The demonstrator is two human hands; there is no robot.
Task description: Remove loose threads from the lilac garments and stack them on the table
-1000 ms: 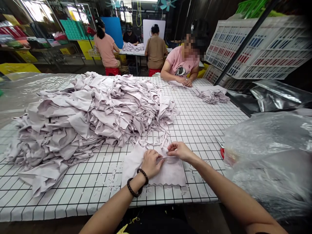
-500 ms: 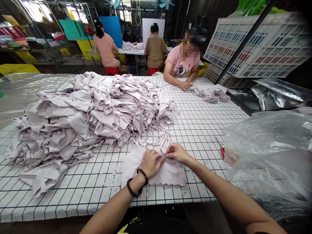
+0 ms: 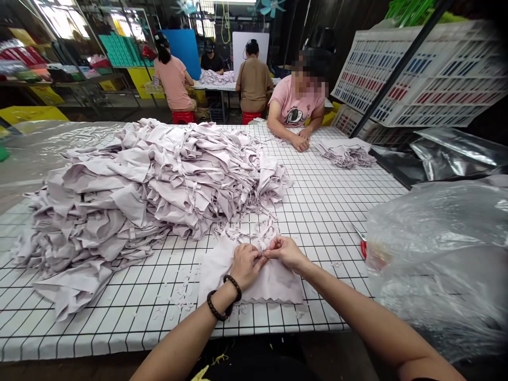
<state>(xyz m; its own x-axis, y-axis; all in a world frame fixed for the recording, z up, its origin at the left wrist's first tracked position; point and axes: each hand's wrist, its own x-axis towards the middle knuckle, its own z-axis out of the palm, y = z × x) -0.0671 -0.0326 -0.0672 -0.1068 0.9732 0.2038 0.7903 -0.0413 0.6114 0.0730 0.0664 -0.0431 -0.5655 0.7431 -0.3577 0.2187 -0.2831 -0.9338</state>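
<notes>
A pale lilac fabric piece (image 3: 273, 283) with thin straps and a wavy lower edge lies flat on the table in front of me. My left hand (image 3: 246, 264), with dark beaded bracelets at the wrist, rests on its upper part and pinches the cloth between thumb and fingers. Right beside it, my right hand (image 3: 283, 253) pinches the same piece near the strap end, the fingertips of both hands almost touching. The exact bit between the fingertips is too small to make out. A large heap of similar lilac pieces (image 3: 178, 174) lies beyond and to the left.
Small cloth scraps (image 3: 182, 296) dot the grid-patterned tablecloth (image 3: 325, 211). To the right lie red-handled scissors (image 3: 363, 246), partly under clear plastic bags (image 3: 440, 254). Across the table a co-worker (image 3: 296, 106) handles cloth beside a small stack (image 3: 345, 152). White crates (image 3: 416, 79) stand at right.
My right hand has moved slightly left and closer to the left hand, which has stayed in place. The co-worker's hands across the table have shifted a little and no longer show a fabric piece.
</notes>
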